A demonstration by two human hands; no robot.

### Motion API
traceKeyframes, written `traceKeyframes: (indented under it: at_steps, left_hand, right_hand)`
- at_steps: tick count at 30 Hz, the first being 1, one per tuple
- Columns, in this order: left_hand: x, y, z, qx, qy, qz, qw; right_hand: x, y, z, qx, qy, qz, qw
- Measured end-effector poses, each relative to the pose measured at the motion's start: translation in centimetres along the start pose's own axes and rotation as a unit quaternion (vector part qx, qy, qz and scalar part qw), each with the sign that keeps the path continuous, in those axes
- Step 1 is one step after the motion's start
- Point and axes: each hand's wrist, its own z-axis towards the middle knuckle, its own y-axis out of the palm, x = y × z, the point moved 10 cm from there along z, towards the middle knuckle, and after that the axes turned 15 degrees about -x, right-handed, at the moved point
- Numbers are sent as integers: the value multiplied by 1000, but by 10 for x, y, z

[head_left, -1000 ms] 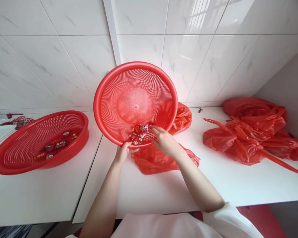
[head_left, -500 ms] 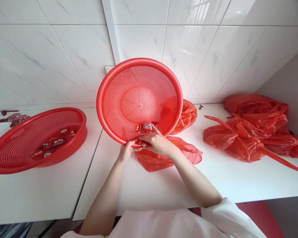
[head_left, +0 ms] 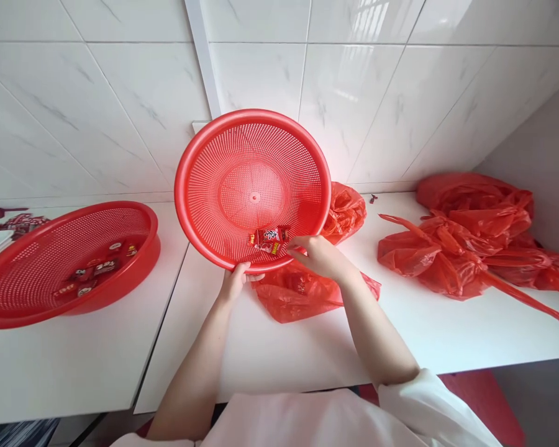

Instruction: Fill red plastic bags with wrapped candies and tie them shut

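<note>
A red perforated plastic basket (head_left: 223, 167) is tipped up toward me over the white table. My left hand (head_left: 235, 282) grips its lower rim. A few red wrapped candies (head_left: 270, 239) lie inside at the bottom edge. My right hand (head_left: 319, 256) is at the rim just right of them, fingers curled and touching the candies. Under the basket lies a flattened red plastic bag (head_left: 307, 295).
A second red basket (head_left: 135, 214) with several candies sits flat at the left. A pile of red plastic bags (head_left: 470, 236) covers the right of the table, and another bag (head_left: 347, 211) lies behind the tilted basket. White tiled walls close the back and right.
Most candies at the basket's lower edge are gone; a few remain. My right hand has drawn back from among them to the rim. The basket stays tipped in my left hand.
</note>
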Motion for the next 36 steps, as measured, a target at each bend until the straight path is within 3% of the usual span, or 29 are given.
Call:
traceKeyframes:
  at_steps: [3,9,15,21,26,31,36]
  left_hand:
    - [-2,7,-1,-16,-1,3,1000]
    - [-2,7,0,-21,4,-1,1000]
    - [2,-2,1,-3,22,1,1000]
    - [4,0,-1,6,25,4,1000]
    - [2,4,-2,-11,19,7,1000]
    - [-7,13,-3,-43,-4,2,999]
    - [-6,9,-1,-42,-3,-1,999]
  right_hand:
    - [-4,6,9,23,-34,-41,998]
    - [-12,40,23,-86,-101,-41,990]
    - [-6,19,11,-54,-76,45,995]
    - [1,13,-1,-89,-52,54,993]
    - [5,5,6,-11,-36,-7,999]
    - [-5,37,26,-38,-105,-8,994]
    - [-5,61,34,-84,-107,-54,989]
